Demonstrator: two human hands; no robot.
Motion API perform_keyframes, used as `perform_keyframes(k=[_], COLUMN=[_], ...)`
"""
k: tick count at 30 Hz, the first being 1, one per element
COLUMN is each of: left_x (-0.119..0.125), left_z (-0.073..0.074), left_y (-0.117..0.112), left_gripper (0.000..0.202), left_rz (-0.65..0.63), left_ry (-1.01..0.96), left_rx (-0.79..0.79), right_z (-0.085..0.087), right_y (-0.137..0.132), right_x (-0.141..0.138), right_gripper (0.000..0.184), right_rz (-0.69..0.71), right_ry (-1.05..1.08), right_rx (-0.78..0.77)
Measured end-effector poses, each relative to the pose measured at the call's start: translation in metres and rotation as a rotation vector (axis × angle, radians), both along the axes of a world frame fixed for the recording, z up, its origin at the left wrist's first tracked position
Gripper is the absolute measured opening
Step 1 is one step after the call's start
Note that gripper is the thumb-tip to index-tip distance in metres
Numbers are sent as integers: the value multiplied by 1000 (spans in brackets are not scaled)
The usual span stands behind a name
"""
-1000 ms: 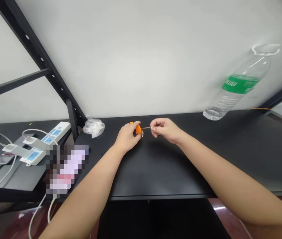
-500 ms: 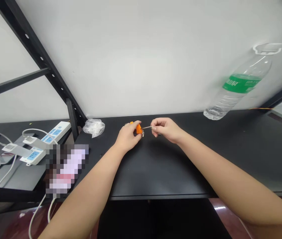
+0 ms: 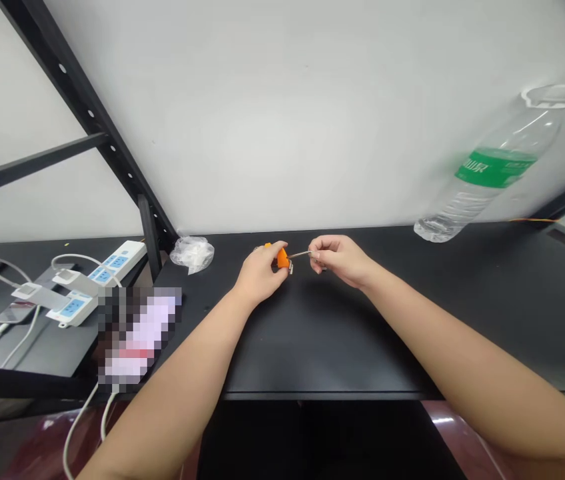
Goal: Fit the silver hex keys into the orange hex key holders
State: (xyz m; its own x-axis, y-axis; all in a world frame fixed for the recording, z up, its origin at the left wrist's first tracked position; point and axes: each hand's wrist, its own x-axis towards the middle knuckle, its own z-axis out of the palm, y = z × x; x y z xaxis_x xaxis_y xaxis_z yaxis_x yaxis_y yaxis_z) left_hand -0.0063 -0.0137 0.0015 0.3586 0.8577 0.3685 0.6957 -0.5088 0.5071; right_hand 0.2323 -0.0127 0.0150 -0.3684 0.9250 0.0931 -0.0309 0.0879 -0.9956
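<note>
Over the black desk (image 3: pixel 307 333), my left hand (image 3: pixel 260 277) is closed around a small orange object (image 3: pixel 283 258), whose kind I cannot make out. Most of it is hidden by my fingers, and a small metal piece (image 3: pixel 291 269) shows below its right side. A thin, narrow strip (image 3: pixel 299 255) runs from the orange object to my right hand (image 3: pixel 337 260). Thumb and index finger of that hand pinch the strip's far end. Only a short gap parts the two hands.
A crumpled clear plastic bag (image 3: pixel 192 254) lies against the wall at left. At right leans a large plastic bottle (image 3: pixel 492 167) with a green label. Further left are a power strip (image 3: pixel 72 308), a phone (image 3: pixel 14 312), white cables, a blurred-out patch and a black metal frame (image 3: pixel 87 113).
The whole view has shifted slightly, so everything appears a little further right. Both hands keep their holds, with the strip still stretched between them.
</note>
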Motion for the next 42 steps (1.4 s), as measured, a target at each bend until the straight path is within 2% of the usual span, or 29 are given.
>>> perform_keyframes(k=[17, 23, 29, 34, 42], left_x=[-1, -2, -2, -4, 3], left_z=[0, 0, -1, 2, 4], left_y=[-1, 0, 1, 1, -3], left_gripper=[51, 51, 53, 53, 51], left_rz=[4, 17, 41, 61, -33], left_ry=[-38, -11, 42, 70, 179], left_rx=[-7, 2, 37, 56, 115], right_z=[-2, 0, 3, 4, -5], right_y=[3, 2, 0, 0, -2], right_x=[3, 3, -1, 0, -11], right_gripper=[16, 10, 6, 14, 26], right_rz=[-73, -65, -26, -14, -28], right_ry=[-61, -112, -123, -79, -307], right_rx=[-16, 9, -50, -121, -4])
